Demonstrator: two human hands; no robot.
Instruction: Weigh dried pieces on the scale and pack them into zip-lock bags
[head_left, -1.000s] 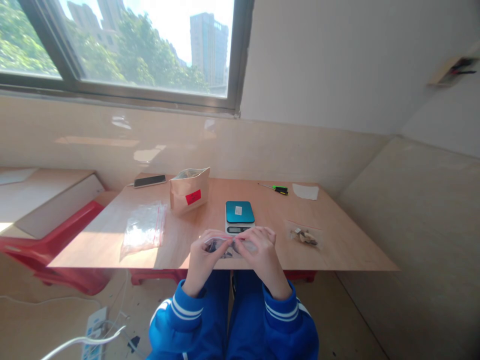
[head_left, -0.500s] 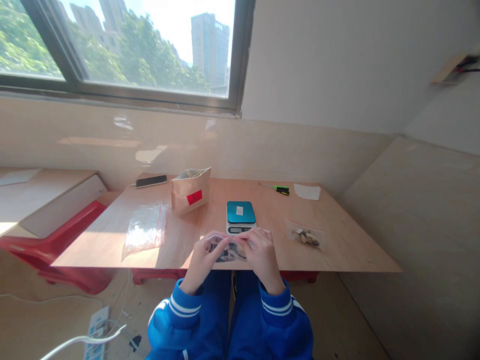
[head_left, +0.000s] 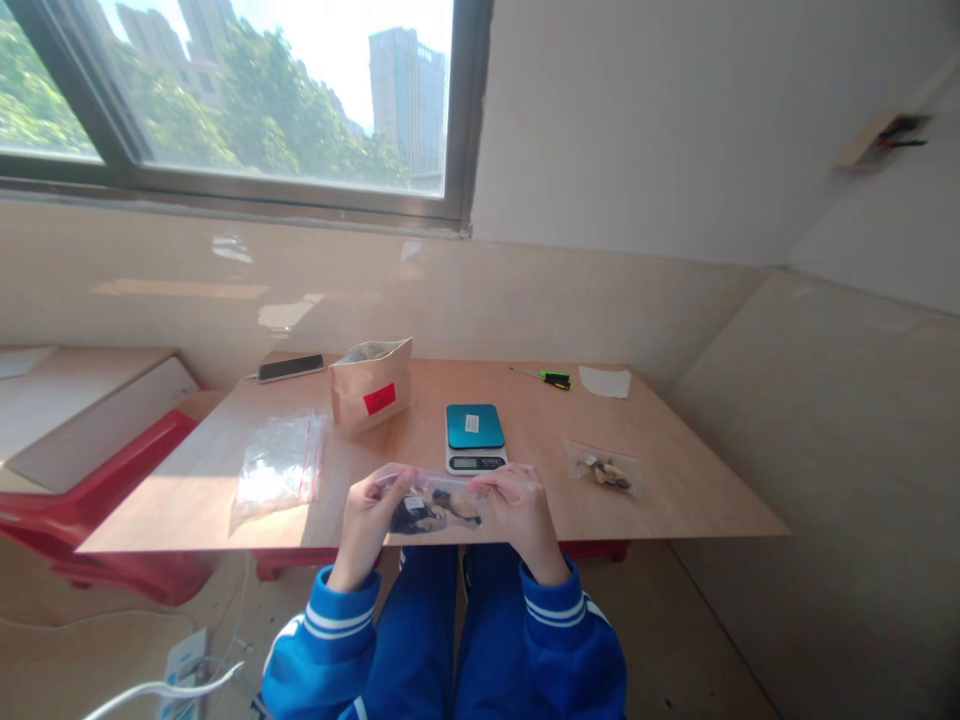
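A clear zip bag [head_left: 435, 507] with dark and tan pieces and a small white label inside is held at the table's front edge. My left hand [head_left: 370, 512] pinches its upper left corner. At the upper right corner, my right hand [head_left: 517, 505] is closed on the same bag. Just beyond the bag stands a kitchen scale [head_left: 475, 438] with a teal top and nothing on its plate. To the right lies another zip bag [head_left: 606, 468] holding tan and dark pieces.
A brown paper pouch [head_left: 373, 385] with a red label stands open at the back left. Stacked clear bags [head_left: 277, 465] lie left, near a phone [head_left: 290, 368]. A screwdriver [head_left: 541, 377] and a white paper piece [head_left: 604, 382] lie at the back right. A red stool [head_left: 150, 500] stands left.
My left hand has moved left along the bag's top, away from my right hand. The bag is now stretched wider and its contents show more. The view has shifted slightly right.
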